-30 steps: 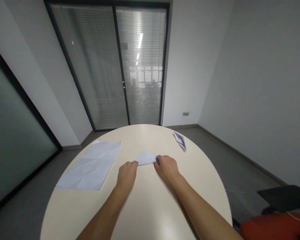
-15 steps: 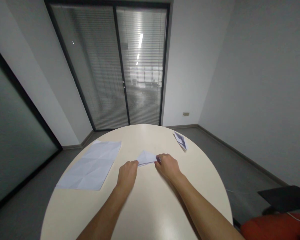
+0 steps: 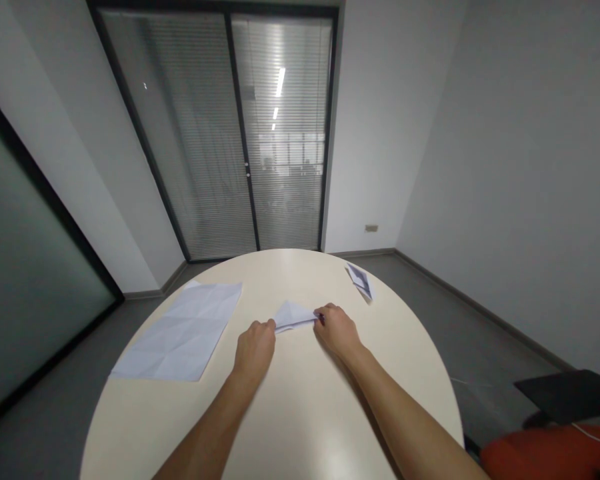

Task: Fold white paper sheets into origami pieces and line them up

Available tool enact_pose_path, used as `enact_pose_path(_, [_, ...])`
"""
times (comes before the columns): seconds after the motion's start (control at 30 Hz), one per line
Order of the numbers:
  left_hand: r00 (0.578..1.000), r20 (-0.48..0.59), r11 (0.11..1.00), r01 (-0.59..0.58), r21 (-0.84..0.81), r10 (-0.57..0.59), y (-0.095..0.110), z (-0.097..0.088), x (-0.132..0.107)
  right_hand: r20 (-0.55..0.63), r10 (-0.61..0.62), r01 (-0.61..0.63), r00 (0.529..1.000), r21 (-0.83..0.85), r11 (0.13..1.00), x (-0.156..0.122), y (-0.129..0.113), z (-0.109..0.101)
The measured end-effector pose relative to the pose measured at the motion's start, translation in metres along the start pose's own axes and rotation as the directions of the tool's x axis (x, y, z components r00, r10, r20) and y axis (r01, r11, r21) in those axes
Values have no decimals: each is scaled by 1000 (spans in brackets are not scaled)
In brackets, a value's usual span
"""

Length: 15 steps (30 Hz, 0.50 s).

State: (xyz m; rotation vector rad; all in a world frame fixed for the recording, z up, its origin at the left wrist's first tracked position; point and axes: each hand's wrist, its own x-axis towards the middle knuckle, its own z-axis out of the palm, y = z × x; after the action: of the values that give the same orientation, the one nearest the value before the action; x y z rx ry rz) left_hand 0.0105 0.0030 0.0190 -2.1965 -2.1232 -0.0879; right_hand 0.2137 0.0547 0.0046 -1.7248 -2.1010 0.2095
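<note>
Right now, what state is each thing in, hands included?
Left hand: closed on the centre paper's left end
Right hand: closed on its right end
Centre paper: folded, layers slightly parted along the near edge
Large sheet: unfolded, creased
Far-right paper: folded, untouched
Blinds: lowered

Paper (image 3: 294,313): white, folded into a small, low triangle-like piece. Sits around mid-table (image 3: 293,413), peak facing the far edge, long side near. Layers along the near side look slightly parted. Both end corners covered, can't read them.
</note>
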Motion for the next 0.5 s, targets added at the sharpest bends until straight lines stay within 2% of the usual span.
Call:
enact_pose_path(0.23, [1000,1,1000,17,-11,-17,-2,-3,-2,-18,95,-91,995,164,982,4,6,2])
enact_pose_path(0.5, [998,-33,995,44,-95,-47,-6,3,2,-115,108,-71,988,284,956,10,9,2])
